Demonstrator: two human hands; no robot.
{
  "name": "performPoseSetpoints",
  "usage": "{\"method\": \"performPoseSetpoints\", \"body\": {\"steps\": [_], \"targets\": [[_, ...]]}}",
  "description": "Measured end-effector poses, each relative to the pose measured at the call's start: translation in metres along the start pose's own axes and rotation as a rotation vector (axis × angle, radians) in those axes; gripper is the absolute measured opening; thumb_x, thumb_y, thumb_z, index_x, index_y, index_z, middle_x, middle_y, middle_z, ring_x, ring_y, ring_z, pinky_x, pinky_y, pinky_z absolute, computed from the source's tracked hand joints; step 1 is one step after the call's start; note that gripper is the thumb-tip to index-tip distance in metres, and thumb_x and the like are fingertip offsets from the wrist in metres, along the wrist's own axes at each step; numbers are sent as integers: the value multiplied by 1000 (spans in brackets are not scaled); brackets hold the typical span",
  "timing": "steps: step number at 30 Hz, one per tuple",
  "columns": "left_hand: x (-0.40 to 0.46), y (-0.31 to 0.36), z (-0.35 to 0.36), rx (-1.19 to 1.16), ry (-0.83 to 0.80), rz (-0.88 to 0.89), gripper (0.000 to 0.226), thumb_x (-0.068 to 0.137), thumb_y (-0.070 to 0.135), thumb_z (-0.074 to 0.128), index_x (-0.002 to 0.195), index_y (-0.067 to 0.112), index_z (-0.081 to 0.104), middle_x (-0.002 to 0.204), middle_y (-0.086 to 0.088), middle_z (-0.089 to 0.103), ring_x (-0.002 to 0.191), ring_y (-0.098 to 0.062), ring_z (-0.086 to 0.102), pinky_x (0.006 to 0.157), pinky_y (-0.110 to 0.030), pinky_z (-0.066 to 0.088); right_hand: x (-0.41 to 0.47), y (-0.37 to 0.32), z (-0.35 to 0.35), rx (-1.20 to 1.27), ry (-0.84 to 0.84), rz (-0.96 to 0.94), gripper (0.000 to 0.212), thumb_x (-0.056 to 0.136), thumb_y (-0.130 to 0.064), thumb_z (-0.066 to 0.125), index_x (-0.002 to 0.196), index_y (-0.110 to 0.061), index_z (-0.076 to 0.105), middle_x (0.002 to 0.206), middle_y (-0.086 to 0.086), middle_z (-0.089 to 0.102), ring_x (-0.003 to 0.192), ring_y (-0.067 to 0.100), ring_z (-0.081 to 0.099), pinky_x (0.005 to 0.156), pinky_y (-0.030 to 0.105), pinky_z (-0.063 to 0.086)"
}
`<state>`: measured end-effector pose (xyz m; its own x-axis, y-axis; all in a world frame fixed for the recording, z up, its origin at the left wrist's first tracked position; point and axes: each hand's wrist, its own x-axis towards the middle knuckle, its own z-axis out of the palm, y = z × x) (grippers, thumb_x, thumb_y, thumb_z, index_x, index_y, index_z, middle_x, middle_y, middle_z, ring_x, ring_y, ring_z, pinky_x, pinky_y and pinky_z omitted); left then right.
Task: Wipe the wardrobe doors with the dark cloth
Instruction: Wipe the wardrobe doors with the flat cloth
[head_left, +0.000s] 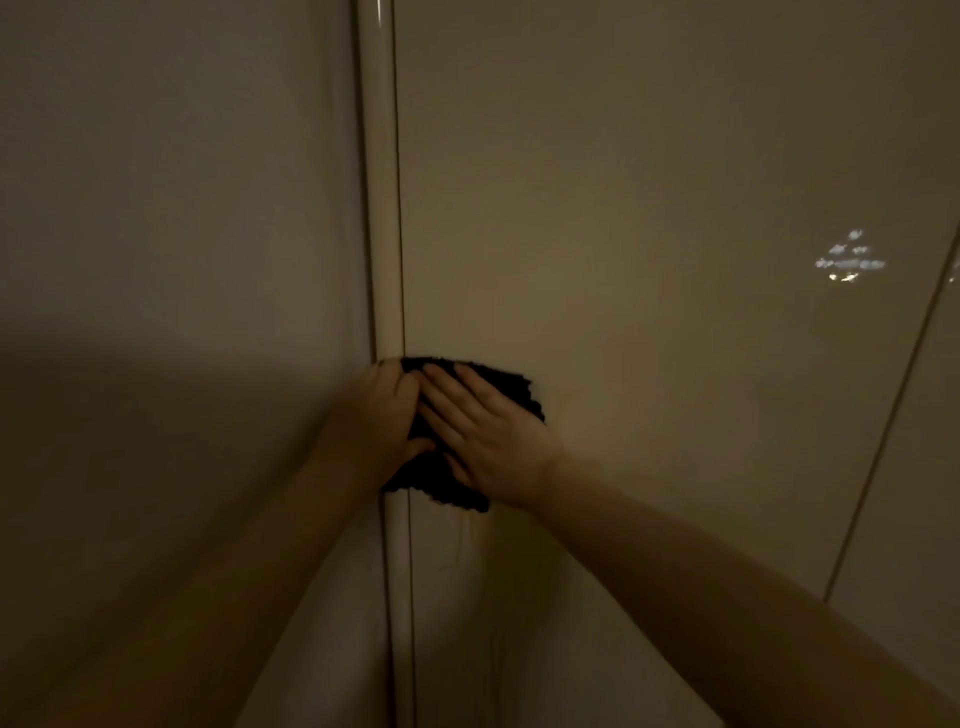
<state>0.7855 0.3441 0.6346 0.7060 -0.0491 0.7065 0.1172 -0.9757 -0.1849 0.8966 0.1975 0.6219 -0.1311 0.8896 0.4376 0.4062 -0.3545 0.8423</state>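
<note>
Head view, looking at a dim, glossy pale surface from close up. Counted: two bare forearms, two hands, one dark cloth, and at least two wardrobe doors with a rounded vertical strip between them.

Nearest are the forearms, rising from the bottom corners and meeting at the middle. The left hand (382, 415) lies at the rounded strip (383, 208), its fingers curled over the left edge of the cloth (511, 397), with the thumb pinching the fabric from below. The right hand (485, 441) lies flat on the cloth just beside the left one, the two hands touching or very nearly so. Its fingers (441, 395) are straight and slightly spread, pointing up and to the left, pressing the cloth against the door rather than curling round it.

The cloth is dark, rough-textured and roughly square. It is spread against the right-hand door (649, 182), its left edge reaching the strip. Parts of it show beyond the fingertips at the top, past the right hand's outer edge, and below both palms; the rest is hidden under the hands.

Behind the hands, the left-hand door (171, 182) is in deeper shadow, darkest across its lower half. A thin dark seam runs down the strip's right side. Farther right, a second slanted seam (893, 415) crosses the surface, and a small cluster of bright reflected specks (849, 260) sits on the gloss near it.
</note>
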Motion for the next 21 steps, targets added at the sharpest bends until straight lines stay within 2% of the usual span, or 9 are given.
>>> {"method": "performPoseSetpoints", "body": {"steps": [4,8,9,11,13,15,17,21], "targets": [[-38,23,32,-19,-35,-68,61,47,35,94,86,1,62,75,-14,57,59,-27,56,49,-28,44,-23,-32,13,5,-74,-105,68,99,-48,25,152,-5,18,161,15,13,148,33,5,116,52,-16],[-57,44,54,-110,-33,-103,59,49,37,93,83,9,55,73,-8,53,60,-21,53,50,-24,37,-47,-39,19,-22,-122,-158,66,100,-47,24,152,-8,17,161,12,13,149,29,7,114,52,-20],[-55,47,55,-139,-6,-103,55,55,40,90,83,10,53,74,-7,52,61,-20,53,52,-23,36,-50,-36,17,-26,-115,-154,65,100,-48,25,152,-10,19,161,11,15,149,28,9,114,51,-19],[-46,50,50,-199,43,-88,45,75,53,68,86,14,49,78,-4,50,66,-19,51,58,-22,37,-54,-21,13,-17,-97,-152,64,99,-47,27,152,-11,24,160,10,18,149,26,12,116,48,-15],[-27,58,39,-223,83,-73,49,82,62,47,91,14,49,83,-4,50,71,-19,48,62,-25,41,-59,7,5,22,-48,-144,65,96,-47,31,149,-10,32,158,11,25,147,26,18,119,46,-5],[-2,68,22,-226,95,-61,53,82,60,49,95,9,52,88,-8,52,78,-23,51,67,-34,48,-64,44,-5,66,13,-121,64,91,-45,38,143,-9,43,154,12,34,144,27,28,119,44,7],[29,85,-3,-238,113,-25,50,81,54,58,100,8,52,95,-10,53,85,-25,50,73,-39,49,-73,86,-21,96,55,-89,63,89,-42,38,140,-7,48,152,14,38,142,29,32,118,44,11],[91,120,-49,-258,176,21,50,81,42,71,109,6,52,109,-11,51,99,-24,46,83,-32,40,-93,163,-47,32,83,8,63,92,-40,40,144,-4,42,154,17,32,144,32,27,119,45,13]]}}
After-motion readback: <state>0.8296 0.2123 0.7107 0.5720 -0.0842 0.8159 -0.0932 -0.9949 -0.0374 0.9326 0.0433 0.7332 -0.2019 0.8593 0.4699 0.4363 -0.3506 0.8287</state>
